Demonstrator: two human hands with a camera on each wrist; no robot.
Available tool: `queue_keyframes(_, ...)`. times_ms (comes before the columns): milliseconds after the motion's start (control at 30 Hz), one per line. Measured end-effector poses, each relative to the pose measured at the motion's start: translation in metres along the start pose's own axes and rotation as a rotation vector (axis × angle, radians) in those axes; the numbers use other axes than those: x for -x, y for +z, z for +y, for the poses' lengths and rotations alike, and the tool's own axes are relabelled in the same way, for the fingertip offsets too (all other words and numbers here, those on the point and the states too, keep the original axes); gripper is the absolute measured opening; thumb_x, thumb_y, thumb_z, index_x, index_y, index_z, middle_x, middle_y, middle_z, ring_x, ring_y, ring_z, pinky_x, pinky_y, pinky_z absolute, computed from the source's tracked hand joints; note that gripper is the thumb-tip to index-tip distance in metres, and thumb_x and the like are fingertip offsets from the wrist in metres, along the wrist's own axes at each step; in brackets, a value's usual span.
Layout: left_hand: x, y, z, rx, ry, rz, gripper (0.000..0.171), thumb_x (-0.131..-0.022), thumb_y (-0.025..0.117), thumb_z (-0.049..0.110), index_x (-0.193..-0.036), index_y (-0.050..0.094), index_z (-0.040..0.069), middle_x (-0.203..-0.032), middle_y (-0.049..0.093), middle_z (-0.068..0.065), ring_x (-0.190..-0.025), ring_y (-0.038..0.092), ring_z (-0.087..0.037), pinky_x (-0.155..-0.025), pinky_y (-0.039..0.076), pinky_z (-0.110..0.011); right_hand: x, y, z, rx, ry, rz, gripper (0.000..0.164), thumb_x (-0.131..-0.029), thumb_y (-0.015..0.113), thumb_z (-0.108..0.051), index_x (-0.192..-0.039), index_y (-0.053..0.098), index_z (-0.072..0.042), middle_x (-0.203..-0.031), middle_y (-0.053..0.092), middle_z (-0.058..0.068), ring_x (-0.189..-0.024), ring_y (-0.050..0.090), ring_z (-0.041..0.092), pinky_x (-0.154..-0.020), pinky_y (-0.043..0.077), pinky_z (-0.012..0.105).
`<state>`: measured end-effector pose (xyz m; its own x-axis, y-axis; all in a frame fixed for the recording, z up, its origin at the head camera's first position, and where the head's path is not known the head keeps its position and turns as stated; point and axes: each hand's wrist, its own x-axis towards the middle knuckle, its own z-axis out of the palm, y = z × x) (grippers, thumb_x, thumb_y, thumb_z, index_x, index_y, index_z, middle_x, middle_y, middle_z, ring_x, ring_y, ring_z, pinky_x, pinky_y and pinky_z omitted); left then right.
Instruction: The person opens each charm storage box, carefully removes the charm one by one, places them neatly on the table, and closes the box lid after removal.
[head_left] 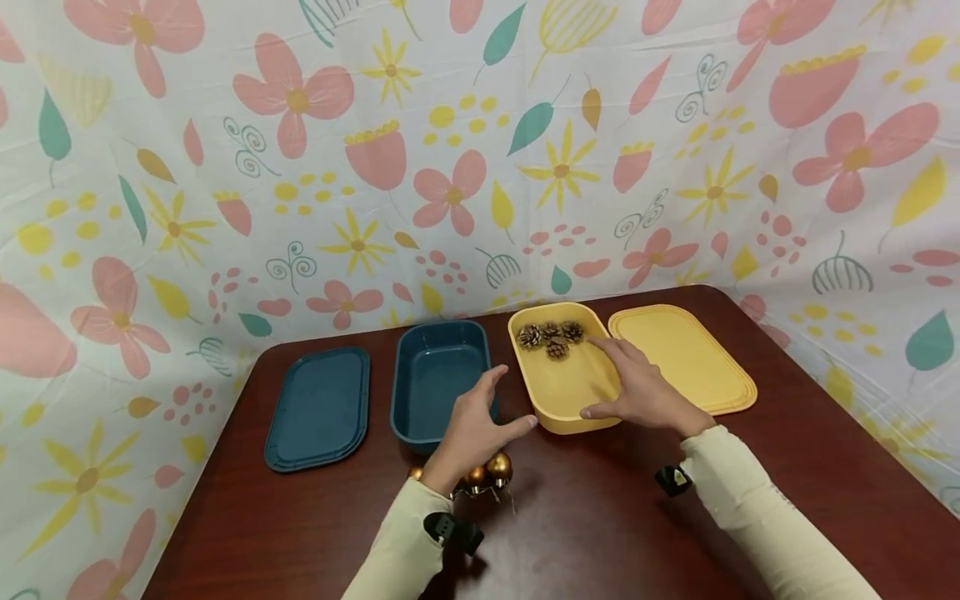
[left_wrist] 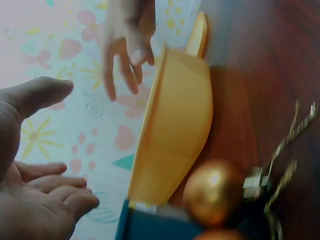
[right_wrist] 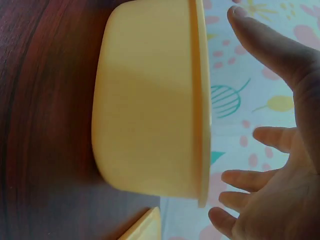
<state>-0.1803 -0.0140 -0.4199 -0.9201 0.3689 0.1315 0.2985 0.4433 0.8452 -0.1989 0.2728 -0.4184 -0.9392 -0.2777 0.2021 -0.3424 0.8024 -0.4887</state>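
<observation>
My left hand [head_left: 480, 425] hovers above the near right corner of the blue container [head_left: 405, 392], fingers spread and nothing held. Over the right side of the yellow container [head_left: 566, 421] is my right hand [head_left: 637, 387], also empty, with thumb and fingers apart. Several pine cones [head_left: 557, 348] lie inside the yellow container at its far end. Gold ball ornaments [head_left: 498, 467] with strings rest on the table below my left wrist, partly hidden by it. In the left wrist view, one gold ball [left_wrist: 212, 192] shows close up.
A blue lid [head_left: 318, 408] lies flat left of the blue container. The yellow lid [head_left: 682, 354] lies right of the yellow container. All stand on a dark brown table [head_left: 585, 517], with a flower-patterned cloth [head_left: 450, 108] hanging behind it.
</observation>
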Motion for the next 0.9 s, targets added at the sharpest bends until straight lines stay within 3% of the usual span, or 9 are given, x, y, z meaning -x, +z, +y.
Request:
queue_keyframes(200,-0.01,0.021,0.007,-0.045,-0.07,0.008,0.097,-0.082,0.08,0.045,-0.159,0.029,0.011,-0.163,0.036,-0.01,-0.15,0.038,-0.03,-0.117,0.039,-0.053,-0.002,0.002,0.01,-0.089,0.019,-0.028,0.124,-0.069,0.091,-0.046,-0.16,0.018,-0.003,-0.157,0.024,0.034,-0.144,0.027,0.052,-0.11,0.031,0.071)
queue_keyframes(433,-0.021,0.041,0.01,-0.044,-0.098,0.015,0.107,-0.08,0.082,0.046,-0.161,0.022,0.01,-0.164,0.034,-0.012,-0.15,0.038,-0.03,-0.117,0.039,-0.052,-0.001,0.009,0.022,-0.086,0.028,-0.039,0.129,-0.065,0.094,-0.043,-0.161,0.017,-0.003,-0.157,0.021,0.037,-0.145,0.023,0.055,-0.111,0.03,0.072)
queue_keyframes(600,-0.022,0.048,0.008,-0.025,-0.122,0.009,0.109,-0.08,0.084,0.04,-0.162,0.018,0.008,-0.167,0.024,-0.015,-0.154,0.029,-0.031,-0.121,0.034,-0.052,0.002,0.012,0.024,-0.107,0.063,-0.056,0.129,-0.066,0.093,-0.044,-0.162,0.015,-0.006,-0.158,0.013,0.041,-0.145,0.018,0.059,-0.109,0.029,0.075)
queue_keyframes(900,-0.027,0.058,0.004,-0.003,-0.108,0.031,0.117,-0.078,0.086,0.04,-0.163,0.011,0.008,-0.17,0.009,-0.015,-0.158,0.014,-0.03,-0.124,0.027,-0.055,0.004,0.013,0.024,-0.127,0.094,-0.069,0.126,-0.07,0.09,-0.046,-0.163,0.013,-0.01,-0.158,0.006,0.042,-0.146,0.014,0.062,-0.108,0.028,0.077)
